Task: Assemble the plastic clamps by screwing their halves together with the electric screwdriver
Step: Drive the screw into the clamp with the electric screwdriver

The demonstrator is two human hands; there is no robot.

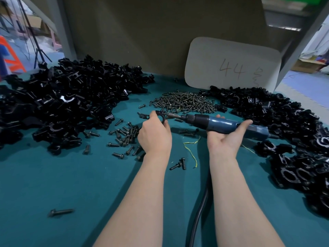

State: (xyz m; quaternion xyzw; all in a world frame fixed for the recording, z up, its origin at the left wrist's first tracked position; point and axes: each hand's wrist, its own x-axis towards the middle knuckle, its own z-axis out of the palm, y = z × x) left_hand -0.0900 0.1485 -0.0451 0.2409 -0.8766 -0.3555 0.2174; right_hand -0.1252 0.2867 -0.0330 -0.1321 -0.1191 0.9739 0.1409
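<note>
On surface (53,184), upper left: heap of clamp halves (62,104). Right edge: second heap (288,139). Between them, upper centre: screw pile (185,102), card (231,63) behind.

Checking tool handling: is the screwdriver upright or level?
Roughly level: right hand holds the electric screwdriver, bit pointing at the clamp the left hand pinches.

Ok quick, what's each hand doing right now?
Left hand: grips a black plastic clamp.
Right hand: holds the blue electric screwdriver.

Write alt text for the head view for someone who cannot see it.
The left hand holds a black clamp against the bit of a blue electric screwdriver gripped by the right hand. Loose screws and heaps of black clamp parts lie on the teal table.
</note>
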